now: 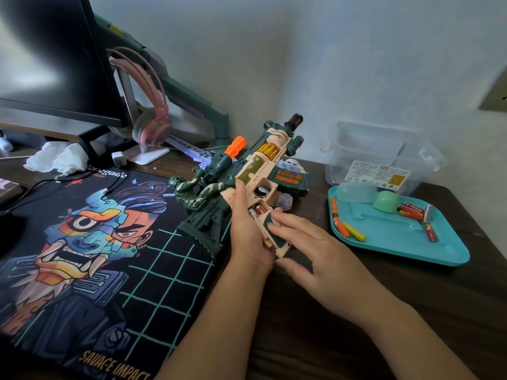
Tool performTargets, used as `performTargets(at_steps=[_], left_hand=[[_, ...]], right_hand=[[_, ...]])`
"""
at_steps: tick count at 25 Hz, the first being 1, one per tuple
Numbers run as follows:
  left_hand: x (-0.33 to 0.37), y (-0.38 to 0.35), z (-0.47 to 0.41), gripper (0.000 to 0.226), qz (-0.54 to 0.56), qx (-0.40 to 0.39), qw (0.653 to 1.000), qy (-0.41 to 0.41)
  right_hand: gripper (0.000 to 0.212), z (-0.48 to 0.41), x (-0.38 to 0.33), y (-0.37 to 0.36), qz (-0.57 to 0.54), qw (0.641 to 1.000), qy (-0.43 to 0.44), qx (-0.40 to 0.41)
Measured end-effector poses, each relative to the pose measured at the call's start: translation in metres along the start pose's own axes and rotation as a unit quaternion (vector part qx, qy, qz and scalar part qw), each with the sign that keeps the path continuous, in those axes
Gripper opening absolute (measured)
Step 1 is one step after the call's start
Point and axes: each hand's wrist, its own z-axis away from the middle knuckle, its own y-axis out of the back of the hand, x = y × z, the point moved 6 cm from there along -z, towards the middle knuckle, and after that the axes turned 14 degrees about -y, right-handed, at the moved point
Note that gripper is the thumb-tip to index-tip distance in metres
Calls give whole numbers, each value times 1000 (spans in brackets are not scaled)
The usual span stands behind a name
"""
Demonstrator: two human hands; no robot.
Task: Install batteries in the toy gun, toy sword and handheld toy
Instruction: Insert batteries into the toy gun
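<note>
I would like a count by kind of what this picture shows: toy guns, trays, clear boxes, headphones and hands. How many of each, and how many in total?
Toy gun: 1
Tray: 1
Clear box: 1
Headphones: 1
Hands: 2 (left hand, right hand)
Total: 6

One toy gun (247, 171), two hands, left hand (247, 229) and right hand (310, 250), one teal tray (397, 242), at least six loose batteries (355, 232), one clear box (384, 149), one pink headset (153, 127)
</note>
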Motion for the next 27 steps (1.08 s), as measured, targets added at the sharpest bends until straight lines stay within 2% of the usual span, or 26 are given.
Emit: performTargets(at_steps=[7,13,16,27], left_hand=[[0,-2,6,39,-25,-12,1000,-3],[-1,-4,4,42,-18,-35,999,-8],[-5,-6,6,50,-26,-44,999,3],[-5,-12,10,48,-44,-76,996,16]], right_hand=[[59,0,0,-5,5,1000,-20,3],[56,2,-5,-8,-4,1000,-6,-31],[53,0,-1,-2,-21,1000,-12,-16],[51,-6,6,6,-32,999,-18,13]])
